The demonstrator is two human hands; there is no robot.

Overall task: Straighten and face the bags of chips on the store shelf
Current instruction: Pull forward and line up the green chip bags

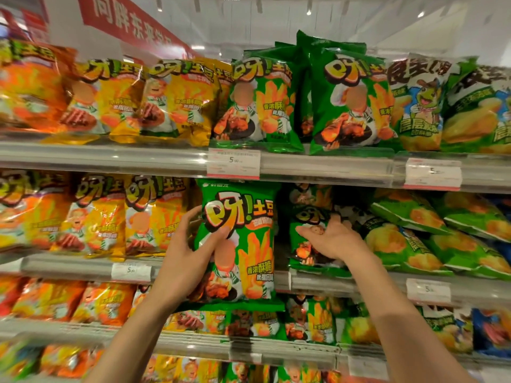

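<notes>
Both hands visible: left hand (190,244) grips green chip bag (243,244); right hand (331,239) open, fingertips hidden.

1. This is a shop, in its snack aisle.
2. Tiered store shelves (110,158) carry rows of chip bags (260,106) standing face-out.
3. Price labels (233,163) clip onto the shelf edges.
4. A red banner (130,23) with white characters hangs overhead under ceiling lights.

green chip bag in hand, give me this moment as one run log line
left hand: grips green chip bag upright, facing out | right hand: open, palm up by the green bags behind | step: facing, second shelf
</notes>
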